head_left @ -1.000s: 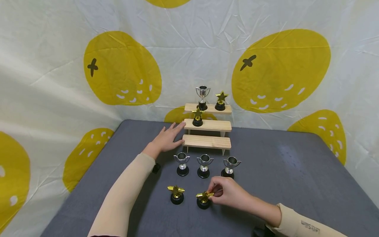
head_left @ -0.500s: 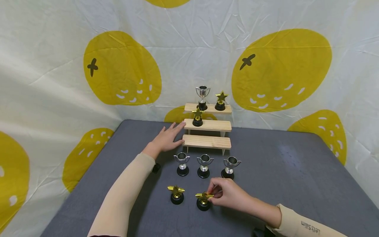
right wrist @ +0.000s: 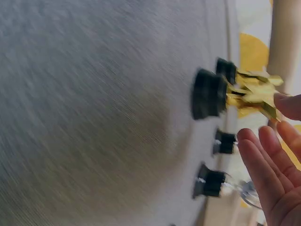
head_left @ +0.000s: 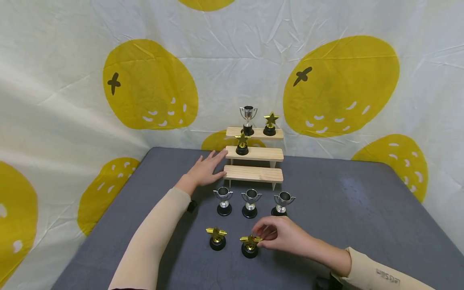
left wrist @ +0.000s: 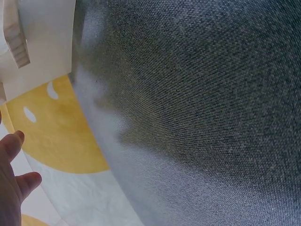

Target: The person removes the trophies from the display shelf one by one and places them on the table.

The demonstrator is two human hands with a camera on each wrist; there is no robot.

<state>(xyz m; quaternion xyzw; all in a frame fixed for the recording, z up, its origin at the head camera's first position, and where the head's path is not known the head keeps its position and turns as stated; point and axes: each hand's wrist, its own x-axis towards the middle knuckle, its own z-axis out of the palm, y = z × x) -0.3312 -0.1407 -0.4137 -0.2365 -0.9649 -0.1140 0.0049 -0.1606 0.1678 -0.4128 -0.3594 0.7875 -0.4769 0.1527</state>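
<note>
"So, what's crowding my right hand (head_left: 284,237)?"

"Three silver cup trophies (head_left: 250,211) stand in a row between the gold star trophy (head_left: 250,252) and the three-tier wooden shelf (head_left: 253,173); a matching star trophy (head_left: 217,243) is near, to the left. My left hand (head_left: 204,170) lies with fingers spread at the shelf's left end."

"Does the right wrist view give us more?"

"Yes: my thumb overlaps a star point, with the index finger just beside. I can't tell whether they pinch it."

"And the trophy?"

"Upright on the grey tablecloth (head_left: 326,193). Overhead, I see the star edge-on; from the wrist, blurred, its gold points and chunky black base show sideways."
</note>
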